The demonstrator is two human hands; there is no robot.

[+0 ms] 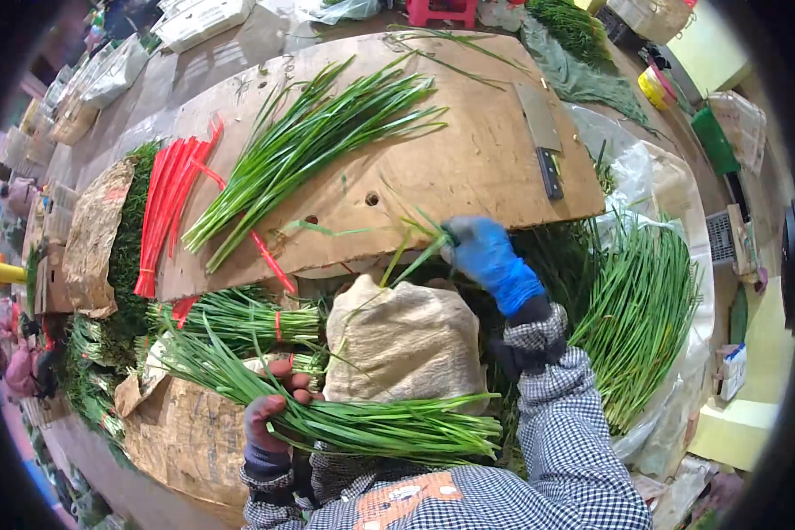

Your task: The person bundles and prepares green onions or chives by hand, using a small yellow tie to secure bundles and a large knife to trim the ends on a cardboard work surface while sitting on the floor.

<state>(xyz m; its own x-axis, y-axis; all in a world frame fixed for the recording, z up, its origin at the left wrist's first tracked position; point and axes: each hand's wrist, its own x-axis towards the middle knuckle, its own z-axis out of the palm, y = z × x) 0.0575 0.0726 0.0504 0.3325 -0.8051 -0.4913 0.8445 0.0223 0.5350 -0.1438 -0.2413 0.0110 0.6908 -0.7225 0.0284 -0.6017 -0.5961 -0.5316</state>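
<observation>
Your grey-pink gloved left hand [268, 420] curls around a long bunch of slender green stalks [406, 428], which partly hides the palm. Ahead of those fingers bulges coarse beige woven cloth [397, 344]. Your blue-gloved right hand [490, 258] pinches yellow-green blades [420, 252], fingertips indistinct; beyond them stretches open, flat brown wooden board [477, 172].

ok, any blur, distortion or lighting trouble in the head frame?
All head view: fisheye bows the wooden board's edges, corners go black; the right hand looks slightly motion-blurred, while the green bundle in the left hand is fairly sharp; dark shadow under the board's right end; bright highlights on the plastic sheeting; left rim soft.
</observation>
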